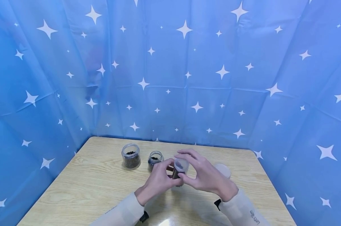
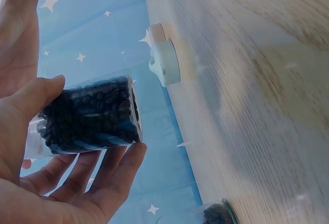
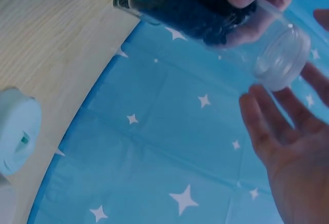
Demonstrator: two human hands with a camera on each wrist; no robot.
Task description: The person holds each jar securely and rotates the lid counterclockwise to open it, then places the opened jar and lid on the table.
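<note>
My left hand [image 1: 159, 179] grips a clear jar [image 2: 92, 116] of dark beans around its side, holding it above the table. Its thumb lies on one side and the fingers on the other. The beans fill the lower part; the upper part is see-through up to a translucent top [image 3: 282, 57]. My right hand [image 1: 205, 172] is spread around that top, thumb and fingers apart. In the right wrist view, the right hand's fingers [image 3: 262, 113] are extended close to the top's rim; whether they touch it I cannot tell.
On the wooden table [image 1: 102, 188] stand a wide glass jar [image 1: 131, 160] and a smaller glass jar [image 1: 153, 160], both with dark contents. A white round object [image 1: 223, 170] lies beyond my right hand. A blue star-patterned curtain [image 1: 170, 62] surrounds the table's back and sides.
</note>
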